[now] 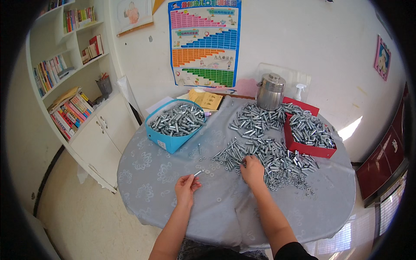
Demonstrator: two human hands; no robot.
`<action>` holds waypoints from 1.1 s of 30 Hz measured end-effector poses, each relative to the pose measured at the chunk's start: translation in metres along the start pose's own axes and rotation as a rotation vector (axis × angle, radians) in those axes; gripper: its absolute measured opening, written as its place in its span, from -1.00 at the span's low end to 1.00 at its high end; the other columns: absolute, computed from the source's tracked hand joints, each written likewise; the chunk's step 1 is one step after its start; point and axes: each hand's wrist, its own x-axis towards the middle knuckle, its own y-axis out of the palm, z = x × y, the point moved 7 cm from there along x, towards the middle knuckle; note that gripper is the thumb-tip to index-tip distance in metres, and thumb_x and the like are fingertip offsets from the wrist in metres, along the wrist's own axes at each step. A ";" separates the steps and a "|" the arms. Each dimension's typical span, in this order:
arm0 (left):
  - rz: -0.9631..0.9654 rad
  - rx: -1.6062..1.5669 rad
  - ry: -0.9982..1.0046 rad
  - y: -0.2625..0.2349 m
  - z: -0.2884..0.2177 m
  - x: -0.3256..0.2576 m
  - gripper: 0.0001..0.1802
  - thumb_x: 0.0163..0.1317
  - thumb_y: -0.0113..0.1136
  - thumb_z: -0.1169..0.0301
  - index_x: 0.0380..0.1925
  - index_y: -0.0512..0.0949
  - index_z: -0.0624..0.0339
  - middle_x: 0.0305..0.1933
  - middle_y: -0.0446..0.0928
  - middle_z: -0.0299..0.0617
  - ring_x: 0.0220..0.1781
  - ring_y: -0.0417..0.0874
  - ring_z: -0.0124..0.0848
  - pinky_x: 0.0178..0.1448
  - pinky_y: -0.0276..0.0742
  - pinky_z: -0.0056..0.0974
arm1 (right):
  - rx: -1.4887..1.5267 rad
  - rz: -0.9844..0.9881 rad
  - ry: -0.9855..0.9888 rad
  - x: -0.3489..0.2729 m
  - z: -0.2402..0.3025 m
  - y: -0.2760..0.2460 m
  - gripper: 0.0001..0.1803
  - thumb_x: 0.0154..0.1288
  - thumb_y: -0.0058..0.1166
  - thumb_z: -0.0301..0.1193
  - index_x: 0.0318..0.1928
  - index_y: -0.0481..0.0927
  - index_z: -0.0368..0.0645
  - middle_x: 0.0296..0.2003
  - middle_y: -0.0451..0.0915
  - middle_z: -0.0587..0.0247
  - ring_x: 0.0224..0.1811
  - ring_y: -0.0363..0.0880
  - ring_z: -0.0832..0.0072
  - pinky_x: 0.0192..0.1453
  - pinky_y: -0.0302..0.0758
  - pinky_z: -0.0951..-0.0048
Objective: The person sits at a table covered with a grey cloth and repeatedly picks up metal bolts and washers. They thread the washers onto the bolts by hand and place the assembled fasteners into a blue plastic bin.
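Between thumb and fingers my left hand [186,189] pinches a metal bolt [198,173], held just above the cloth. My right hand [252,171] reaches into the near left edge of a big pile of bolts [277,158]; its fingers are bent, and what they grip, if anything, is hidden. Several loose washers [207,171] lie between my hands, and a single bolt [199,148] stands beyond them. At the pile's near side is a heap of nuts and washers [288,179].
A blue bin [172,143] full of bolts stands at the back left, a red box [312,150] of bolts at the right. Behind the pile are a steel canister [271,92], a spray bottle [300,92] and an open book [205,99]. A bookshelf [80,65] stands left of the table [182,216].
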 end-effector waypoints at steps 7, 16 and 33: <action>-0.064 0.007 0.056 0.000 -0.007 0.002 -0.80 0.14 0.11 0.48 -0.30 0.35 0.34 -0.37 0.51 -0.03 -0.46 0.55 -0.38 -0.36 0.59 -0.30 | -0.039 0.091 0.105 0.003 -0.022 0.002 -0.80 -0.16 0.11 -0.49 -0.39 0.53 -0.13 -0.35 0.48 0.12 -0.31 0.51 0.16 -0.26 0.44 0.22; 0.003 0.122 0.300 0.044 -0.111 0.115 -0.75 0.14 0.09 0.48 -0.21 0.37 0.39 -0.31 0.49 -0.08 -0.34 0.55 -0.39 -0.23 0.55 -0.32 | -0.011 0.075 0.070 0.003 -0.027 0.007 -0.83 -0.15 0.07 -0.50 -0.41 0.55 -0.12 -0.40 0.50 0.07 -0.35 0.52 0.15 -0.27 0.45 0.22; 0.525 1.283 0.570 0.138 0.016 0.081 -0.78 0.01 0.15 0.46 -0.30 0.54 0.31 -0.30 0.56 -0.02 -0.23 0.56 -0.18 -0.12 0.44 -0.25 | 0.258 0.207 0.177 0.010 -0.047 0.001 -0.80 -0.12 0.04 -0.50 -0.38 0.58 -0.15 -0.42 0.56 0.06 -0.32 0.54 0.18 -0.24 0.46 0.27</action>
